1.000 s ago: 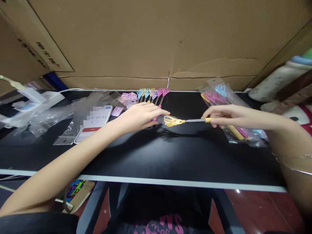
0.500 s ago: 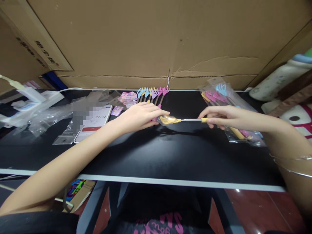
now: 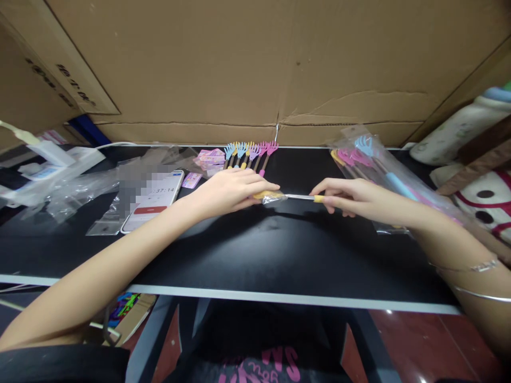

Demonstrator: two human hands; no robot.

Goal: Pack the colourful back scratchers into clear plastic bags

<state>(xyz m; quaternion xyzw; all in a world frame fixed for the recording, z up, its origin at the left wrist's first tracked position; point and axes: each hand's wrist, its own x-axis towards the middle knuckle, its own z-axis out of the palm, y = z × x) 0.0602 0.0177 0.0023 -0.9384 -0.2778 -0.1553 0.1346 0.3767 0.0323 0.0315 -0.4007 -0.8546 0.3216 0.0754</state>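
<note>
A yellow back scratcher (image 3: pixel 300 197) with a silver metal rod lies level between my two hands, just above the black desk. My left hand (image 3: pixel 231 190) is closed on its yellow head, which has clear plastic around it and is partly hidden by my fingers. My right hand (image 3: pixel 347 197) pinches the yellow grip at the other end. Behind my left hand, several back scratchers (image 3: pixel 252 153) in blue, yellow, purple and pink lie side by side, their handles partly hidden. Beside my right hand is a clear plastic bag (image 3: pixel 393 159) holding more back scratchers.
A phone (image 3: pixel 155 202) with a running timer lies left, next to crumpled clear plastic bags (image 3: pixel 91 183) and small purple cards (image 3: pixel 191 180). A power strip (image 3: pixel 59 165) sits far left. Cardboard (image 3: pixel 255 69) walls the back. A white bottle (image 3: pixel 455 130) and a plush item (image 3: pixel 485 197) stand right.
My right hand has moved left with the back scratcher, pushing its head further under my left fingers. My left hand has stayed almost in place.
</note>
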